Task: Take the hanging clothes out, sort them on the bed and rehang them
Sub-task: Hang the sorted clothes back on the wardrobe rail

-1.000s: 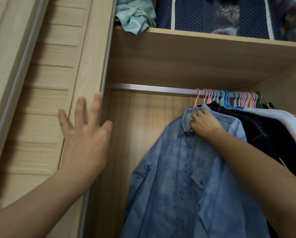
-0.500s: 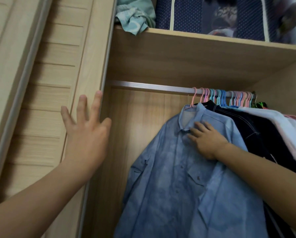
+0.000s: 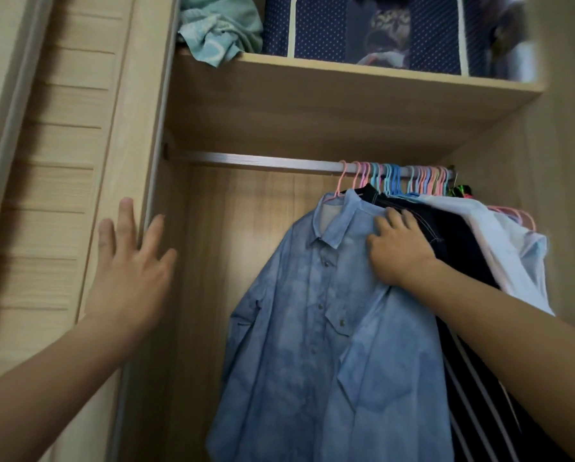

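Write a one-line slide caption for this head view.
Right hand on blue denim shirt hanging from wardrobe rail; left hand open beside wardrobe door.

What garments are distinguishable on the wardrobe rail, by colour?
Faded light blue denim button-up shirt: 1
Dark navy garment with pale contrast stitching: 1
White or pale garment: 1
Total: 3 that can be told apart; the packed hanger hooks suggest more hidden behind.
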Action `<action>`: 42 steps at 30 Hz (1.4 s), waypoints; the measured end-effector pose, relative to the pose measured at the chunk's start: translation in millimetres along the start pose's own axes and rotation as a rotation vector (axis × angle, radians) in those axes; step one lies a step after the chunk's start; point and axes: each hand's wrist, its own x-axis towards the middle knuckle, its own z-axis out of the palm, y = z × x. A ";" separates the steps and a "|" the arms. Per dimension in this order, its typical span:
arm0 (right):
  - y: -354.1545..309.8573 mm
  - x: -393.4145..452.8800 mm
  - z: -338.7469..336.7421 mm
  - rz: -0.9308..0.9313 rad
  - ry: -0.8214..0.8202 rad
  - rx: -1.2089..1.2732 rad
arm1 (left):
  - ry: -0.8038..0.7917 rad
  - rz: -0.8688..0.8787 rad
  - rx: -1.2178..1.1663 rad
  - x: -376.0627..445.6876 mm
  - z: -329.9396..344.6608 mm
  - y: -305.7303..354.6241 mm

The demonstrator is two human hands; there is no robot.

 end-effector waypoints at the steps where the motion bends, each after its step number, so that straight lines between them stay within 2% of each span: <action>1: 3.8 0.7 1.7 0.015 -0.073 0.028 | -0.056 -0.014 0.048 -2.3 -2.4 1.7; 2: 6.6 0.7 3.5 0.017 -0.139 0.041 | -0.121 -0.033 0.071 -4.1 -6.3 4.5; 4: 8.6 -1.6 4.3 0.007 -0.167 0.059 | -0.274 -0.085 0.105 -7.2 -9.8 11.6; 7: 5.0 -11.7 -0.3 -0.036 -0.014 0.175 | -0.480 -0.205 0.056 -21.4 -25.4 32.3; 9: -1.4 -22.9 -7.5 -0.112 0.124 0.271 | -0.536 -0.319 -0.019 -36.9 -46.4 55.5; 11: -15.6 -38.4 -20.1 -0.240 0.181 0.346 | -0.559 -0.326 0.001 -55.3 -70.9 82.3; 15: -60.1 -81.9 -61.3 -0.545 0.225 0.594 | -0.611 -0.142 0.161 -98.0 -136.3 106.7; 19: -99.1 -159.6 -99.8 -0.830 0.215 0.934 | -0.788 -0.358 0.139 -162.0 -219.4 90.7; 22: -124.0 -237.1 -129.0 -1.073 0.155 1.073 | -0.890 -0.503 0.183 -243.6 -285.4 68.7; 25: -134.5 -322.3 -172.3 -1.285 0.112 1.119 | -0.985 -0.613 0.284 -336.2 -368.6 53.1; 29: -119.0 -465.4 -250.5 -1.560 0.098 1.274 | -1.045 -0.882 0.387 -463.8 -516.4 52.9; 31: -101.8 -560.3 -281.9 -1.739 0.009 1.337 | -1.104 -1.028 0.388 -537.0 -601.4 68.8; 35: -62.0 -772.3 -320.5 -2.061 -0.177 1.142 | -1.017 -1.326 0.384 -676.4 -782.3 110.5; 38: -30.4 -888.8 -344.0 -2.154 -0.275 1.109 | -1.030 -1.584 0.411 -742.3 -900.2 133.6; 42: 4.7 -954.2 -397.2 -2.129 -0.408 1.196 | -1.005 -1.783 0.384 -776.6 -1011.0 130.4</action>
